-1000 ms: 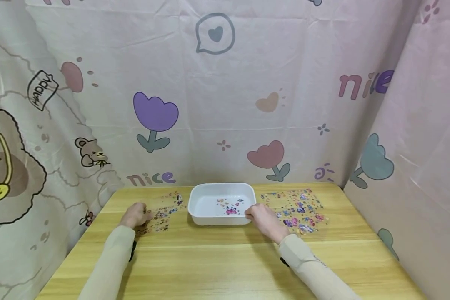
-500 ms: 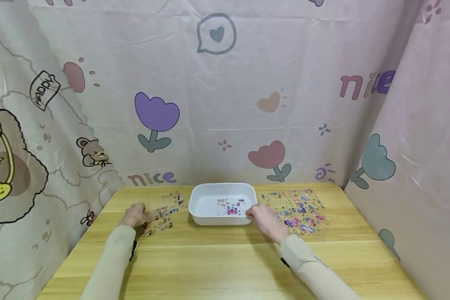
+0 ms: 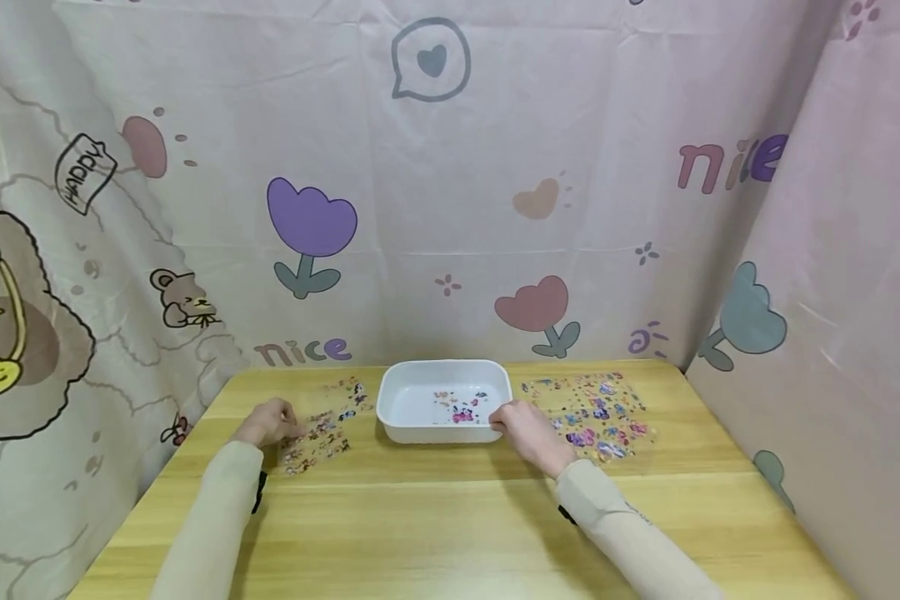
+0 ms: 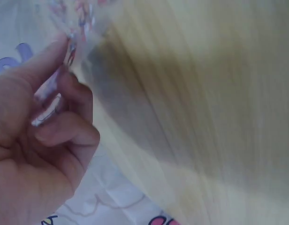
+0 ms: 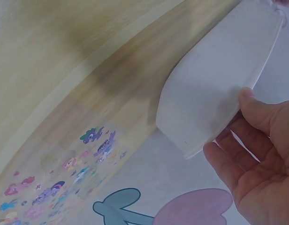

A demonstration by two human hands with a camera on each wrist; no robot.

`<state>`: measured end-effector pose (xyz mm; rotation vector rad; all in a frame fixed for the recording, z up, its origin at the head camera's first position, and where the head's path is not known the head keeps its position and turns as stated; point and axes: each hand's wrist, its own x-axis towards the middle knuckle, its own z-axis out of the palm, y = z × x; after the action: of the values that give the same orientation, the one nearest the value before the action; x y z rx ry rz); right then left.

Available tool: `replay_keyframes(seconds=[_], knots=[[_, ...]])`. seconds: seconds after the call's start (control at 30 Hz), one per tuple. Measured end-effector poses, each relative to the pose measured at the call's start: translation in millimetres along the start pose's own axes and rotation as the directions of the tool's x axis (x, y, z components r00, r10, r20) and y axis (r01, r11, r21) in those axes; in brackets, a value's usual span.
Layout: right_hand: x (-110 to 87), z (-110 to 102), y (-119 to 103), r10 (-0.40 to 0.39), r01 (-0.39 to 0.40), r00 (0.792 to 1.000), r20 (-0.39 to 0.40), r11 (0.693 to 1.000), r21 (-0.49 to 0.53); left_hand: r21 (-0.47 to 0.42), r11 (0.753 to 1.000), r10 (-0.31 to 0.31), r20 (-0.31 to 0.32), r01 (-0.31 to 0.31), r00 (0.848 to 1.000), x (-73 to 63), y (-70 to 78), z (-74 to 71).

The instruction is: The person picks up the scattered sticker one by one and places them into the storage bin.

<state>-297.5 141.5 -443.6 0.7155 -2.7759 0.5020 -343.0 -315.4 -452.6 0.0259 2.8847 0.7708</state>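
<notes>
My left hand (image 3: 270,422) pinches the near left part of a clear sticker sheet (image 3: 317,440) with small colourful figures, at the left of the table. Up close in the left wrist view, thumb and forefinger meet on the sheet (image 4: 83,18), the other fingers curled. More printed figures (image 3: 354,394) lie just behind it; whether they belong to the same sheet, I cannot tell. My right hand (image 3: 531,435) grips the near right rim of a white rectangular tub (image 3: 442,434). Inside the tub lie colourful stickers (image 3: 462,414), seemingly on another clear sheet.
Right of the tub, more colourful clear sticker sheeting (image 3: 600,417) lies flat, partly behind my right wrist. The wooden table (image 3: 420,525) runs back to a patterned curtain (image 3: 435,208), with curtains along both sides as well.
The near part of the pinched sticker sheet has shifted slightly to the right, with the left hand still on it. The right hand and the tub stay in place; the head view tilts slightly.
</notes>
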Motion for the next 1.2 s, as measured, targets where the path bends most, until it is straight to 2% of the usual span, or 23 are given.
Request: replay_keyframes(seconds=[0.1, 0.17, 0.2, 0.33, 0.47, 0.57, 0.6, 0.67, 0.77, 0.87, 1.0, 1.1, 1.2], knots=[[1.6, 0, 0, 0.005, -0.005, 1.0, 0.016, 1.0, 0.003, -0.058, 0.998, 0.034, 0.046, -0.031, 0.998, -0.8, -1.8, -3.5], [1.3, -1, 0, 0.005, -0.005, 1.0, 0.019, 1.0, 0.009, -0.127, 0.992, 0.03, 0.069, -0.021, 0.997, -2.3, -3.2, -6.3], [0.9, -1, -1, 0.008, -0.008, 1.0, 0.019, 1.0, 0.013, -0.163, 0.986, 0.03, 0.074, -0.018, 0.997, -3.5, -3.6, -8.2], [-0.3, -2, -1, 0.006, -0.006, 1.0, 0.006, 1.0, 0.021, -0.277, 0.958, 0.097, 0.075, -0.073, 0.992, -8.2, -2.9, -17.5], [-1.5, 0, -1, -0.01, 0.01, 1.0, 0.002, 1.0, 0.012, -0.328, 0.939, 0.159, 0.155, -0.1, 0.975, -14.1, 1.8, -24.9], [-1.6, 1, -1, -0.017, 0.017, 1.0, 0.003, 1.0, 0.003, -0.351, 0.933, 0.154, 0.2, -0.077, 0.968, -17.8, 6.5, -27.5], [-1.3, 1, -1, -0.017, 0.017, 1.0, 0.003, 1.0, 0.001, -0.345, 0.934, 0.164, 0.196, -0.088, 0.967, -18.7, 7.6, -27.8], [-0.9, 1, -1, -0.014, 0.014, 1.0, 0.003, 1.0, -0.001, -0.342, 0.935, 0.157, 0.165, -0.093, 0.974, -19.7, 8.8, -27.9], [-0.8, 1, -1, -0.013, 0.013, 1.0, 0.004, 1.0, -0.006, -0.333, 0.937, 0.14, 0.076, -0.108, 0.987, -19.5, 8.9, -26.6], [-1.0, 2, 0, -0.023, 0.023, 1.0, 0.003, 1.0, -0.009, -0.337, 0.933, 0.12, -0.031, -0.124, 0.992, -17.3, 7.8, -25.7], [-0.8, 3, 0, -0.023, 0.023, 1.0, -0.004, 1.0, -0.01, -0.316, 0.932, 0.135, -0.149, -0.176, 0.98, -13.7, 9.6, -27.2], [-0.6, 3, 0, -0.01, 0.01, 1.0, -0.007, 1.0, -0.007, -0.271, 0.936, 0.169, -0.215, -0.225, 0.962, -10.6, 12.7, -29.1], [-0.6, 3, 0, -0.006, 0.005, 1.0, -0.004, 1.0, -0.009, -0.242, 0.941, 0.166, -0.276, -0.236, 0.947, -7.4, 15.9, -30.5]])
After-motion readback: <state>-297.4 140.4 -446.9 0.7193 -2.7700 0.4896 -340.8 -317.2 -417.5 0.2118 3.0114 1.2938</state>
